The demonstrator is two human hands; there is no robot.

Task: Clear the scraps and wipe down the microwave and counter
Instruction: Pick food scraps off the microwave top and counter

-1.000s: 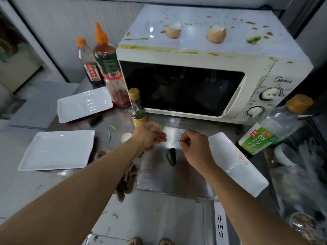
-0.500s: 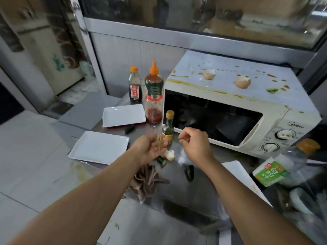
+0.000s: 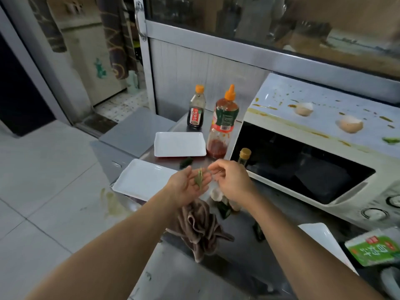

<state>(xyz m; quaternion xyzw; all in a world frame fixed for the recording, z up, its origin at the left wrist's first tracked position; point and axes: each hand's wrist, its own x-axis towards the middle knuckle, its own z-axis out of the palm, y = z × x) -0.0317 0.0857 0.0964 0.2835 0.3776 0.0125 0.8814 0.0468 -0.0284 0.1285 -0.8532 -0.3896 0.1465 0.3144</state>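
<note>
My left hand is held palm up above the steel counter with green vegetable scraps lying in it. My right hand is beside it, thumb and forefinger pinching a thin scrap at the left palm. More dark green scraps and a white shell piece lie on the counter below my hands. A brown cloth is bunched at the counter's edge. The white microwave has a stained top carrying two eggshells and a green scrap.
Two white rectangular plates sit left of the microwave, a third at the right. A soy bottle, a chili sauce bottle and a small bottle stand nearby. A green-labelled bottle is at the right edge.
Both hands have lifted off the counter and come together. My left hand has turned palm up and opened, showing the scraps. The view has swung up and left.
</note>
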